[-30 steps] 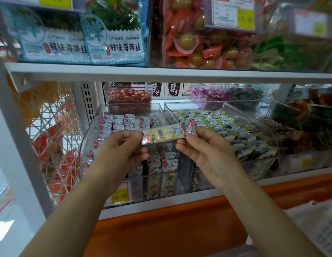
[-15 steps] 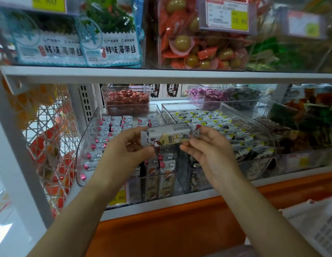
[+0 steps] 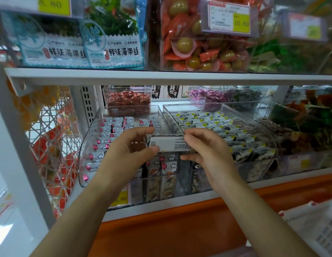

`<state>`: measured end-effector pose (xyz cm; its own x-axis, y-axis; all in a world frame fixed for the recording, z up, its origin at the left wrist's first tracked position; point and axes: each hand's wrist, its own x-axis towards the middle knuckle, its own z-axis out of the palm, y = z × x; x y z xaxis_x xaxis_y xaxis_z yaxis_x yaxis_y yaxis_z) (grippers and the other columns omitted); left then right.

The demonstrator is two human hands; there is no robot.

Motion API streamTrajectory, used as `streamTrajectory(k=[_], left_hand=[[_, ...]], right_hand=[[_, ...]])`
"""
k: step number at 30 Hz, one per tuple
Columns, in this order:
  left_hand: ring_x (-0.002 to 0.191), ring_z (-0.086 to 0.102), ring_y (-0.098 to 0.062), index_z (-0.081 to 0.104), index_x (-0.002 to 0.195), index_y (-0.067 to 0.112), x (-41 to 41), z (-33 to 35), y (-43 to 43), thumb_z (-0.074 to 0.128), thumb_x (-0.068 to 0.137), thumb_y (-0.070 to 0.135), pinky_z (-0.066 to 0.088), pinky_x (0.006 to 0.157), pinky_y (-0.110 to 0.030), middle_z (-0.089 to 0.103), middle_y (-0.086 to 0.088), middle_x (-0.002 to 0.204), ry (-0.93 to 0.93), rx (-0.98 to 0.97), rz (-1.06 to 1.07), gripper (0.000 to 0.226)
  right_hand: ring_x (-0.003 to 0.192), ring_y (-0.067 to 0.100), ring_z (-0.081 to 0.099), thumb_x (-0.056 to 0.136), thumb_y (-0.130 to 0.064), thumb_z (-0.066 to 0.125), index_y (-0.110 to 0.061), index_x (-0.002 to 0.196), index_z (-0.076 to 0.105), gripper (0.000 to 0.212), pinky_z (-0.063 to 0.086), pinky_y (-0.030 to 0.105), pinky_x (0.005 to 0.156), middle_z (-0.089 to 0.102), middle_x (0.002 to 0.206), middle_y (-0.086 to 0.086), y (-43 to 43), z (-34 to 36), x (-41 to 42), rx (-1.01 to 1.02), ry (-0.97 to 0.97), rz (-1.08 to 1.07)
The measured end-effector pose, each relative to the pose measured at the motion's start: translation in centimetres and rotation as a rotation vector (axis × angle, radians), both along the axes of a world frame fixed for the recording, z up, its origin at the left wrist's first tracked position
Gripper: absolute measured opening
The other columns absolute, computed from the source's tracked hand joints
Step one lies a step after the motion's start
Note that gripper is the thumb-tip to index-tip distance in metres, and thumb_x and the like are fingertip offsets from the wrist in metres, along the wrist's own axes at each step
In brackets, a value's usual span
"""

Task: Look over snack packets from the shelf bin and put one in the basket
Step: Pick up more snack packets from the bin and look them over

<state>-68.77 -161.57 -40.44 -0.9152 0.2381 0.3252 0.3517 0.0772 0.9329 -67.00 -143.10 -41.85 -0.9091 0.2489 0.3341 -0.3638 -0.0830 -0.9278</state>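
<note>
A small snack packet (image 3: 169,144) is held level in front of a clear shelf bin (image 3: 87,145), its grey printed back side facing me. My left hand (image 3: 130,151) pinches its left end between thumb and fingers. My right hand (image 3: 207,151) pinches the right end the same way. The bin behind holds several like packets with pink spots and cloud marks. At the lower right a white basket (image 3: 313,225) shows in part.
A second clear bin (image 3: 267,132) of yellow-marked packets stands to the right. A white shelf board (image 3: 161,77) runs overhead, with bagged seaweed and olive packs above it. A wire rack (image 3: 50,145) stands at the left. An orange ledge (image 3: 180,229) lies below.
The packet has been turned over between both hands: its coloured picture side faced me before, and now the grey back with small print does. Both hands stay at the same place.
</note>
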Motion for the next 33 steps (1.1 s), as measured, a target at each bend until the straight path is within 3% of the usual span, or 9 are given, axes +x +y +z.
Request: streamTrajectory(k=[6, 10, 16, 18, 21, 23, 27, 29, 33], left_hand=[[0.087, 0.065, -0.011, 0.061, 0.107, 0.036, 0.4, 0.3, 0.3, 0.071, 0.078, 0.014, 0.054, 0.068, -0.014, 0.063, -0.003, 0.104, -0.002, -0.093, -0.042, 0.038], [0.084, 0.065, -0.019, 0.063, 0.099, 0.031, 0.6, 0.3, 0.7, 0.070, 0.077, 0.023, 0.058, 0.072, -0.030, 0.063, -0.012, 0.098, -0.025, -0.102, -0.032, 0.024], [0.069, 0.068, -0.016, 0.070, 0.076, 0.012, 0.5, 1.0, 0.5, 0.067, 0.079, 0.012, 0.055, 0.058, -0.020, 0.069, -0.006, 0.078, -0.098, 0.009, -0.055, 0.005], [0.064, 0.068, -0.014, 0.070, 0.064, 0.014, 0.4, 1.1, 0.3, 0.065, 0.081, 0.010, 0.054, 0.054, -0.019, 0.069, 0.000, 0.069, -0.134, 0.034, -0.048, 0.018], [0.054, 0.065, -0.009, 0.069, 0.057, 0.010, 0.1, 1.0, 0.2, 0.063, 0.082, 0.006, 0.051, 0.047, -0.018, 0.066, 0.006, 0.057, -0.180, 0.088, 0.022, 0.026], [0.052, 0.064, -0.006, 0.068, 0.058, 0.008, 0.1, 1.0, 0.2, 0.063, 0.082, 0.006, 0.050, 0.046, -0.016, 0.065, 0.006, 0.058, -0.183, 0.116, 0.052, 0.025], [0.057, 0.061, 0.004, 0.069, 0.082, 0.017, 0.6, 1.1, 0.2, 0.068, 0.075, 0.028, 0.043, 0.047, -0.006, 0.067, 0.007, 0.072, -0.061, -0.039, -0.019, 0.012], [0.061, 0.060, 0.006, 0.067, 0.094, 0.022, 0.5, 0.9, 0.0, 0.071, 0.074, 0.026, 0.042, 0.049, -0.005, 0.067, 0.007, 0.080, -0.028, -0.126, -0.035, 0.021], [0.068, 0.062, 0.006, 0.064, 0.099, 0.027, 0.3, 1.0, -0.1, 0.066, 0.081, 0.014, 0.044, 0.052, -0.006, 0.069, 0.003, 0.089, -0.027, -0.077, -0.015, 0.022]], right_hand=[[0.072, 0.018, 0.068, 0.085, -0.010, 0.065, -0.019, 0.067, 0.066, 0.020, 0.058, 0.029, 0.057, 0.067, 0.075, 0.003, -0.1, 0.4, 0.4, 0.137, 0.064, -0.154], [0.062, 0.010, 0.064, 0.087, -0.010, 0.063, -0.011, 0.066, 0.062, 0.021, 0.055, 0.025, 0.051, 0.063, 0.066, 0.001, -0.3, 0.4, 0.5, 0.238, 0.100, -0.228], [0.066, 0.020, 0.060, 0.086, -0.019, 0.065, -0.014, 0.066, 0.063, 0.021, 0.054, 0.045, 0.062, 0.061, 0.064, 0.001, -0.3, 0.4, 0.7, 0.384, 0.100, -0.263], [0.067, 0.015, 0.060, 0.085, -0.020, 0.065, -0.019, 0.065, 0.062, 0.020, 0.054, 0.044, 0.064, 0.061, 0.065, -0.002, -0.4, 0.4, 0.8, 0.397, 0.101, -0.242], [0.065, 0.007, 0.057, 0.085, -0.020, 0.065, -0.022, 0.065, 0.062, 0.020, 0.050, 0.030, 0.061, 0.059, 0.065, -0.007, -0.7, 0.3, 0.9, 0.436, 0.112, -0.222], [0.065, 0.005, 0.057, 0.085, -0.020, 0.065, -0.024, 0.065, 0.061, 0.020, 0.049, 0.026, 0.061, 0.060, 0.065, -0.009, -0.9, 0.3, 0.9, 0.444, 0.117, -0.223], [0.073, 0.017, 0.065, 0.085, -0.020, 0.065, -0.020, 0.067, 0.064, 0.018, 0.057, 0.045, 0.067, 0.065, 0.069, 0.000, -0.8, 0.4, 0.9, 0.388, 0.094, -0.247], [0.069, 0.015, 0.068, 0.085, -0.018, 0.065, -0.016, 0.067, 0.066, 0.019, 0.060, 0.037, 0.059, 0.068, 0.069, -0.001, -0.3, 0.7, 0.9, 0.358, 0.062, -0.199], [0.067, 0.022, 0.071, 0.086, -0.011, 0.063, -0.007, 0.070, 0.070, 0.018, 0.056, 0.025, 0.050, 0.072, 0.070, 0.008, 1.1, 1.3, 0.7, 0.230, -0.074, 0.035]])
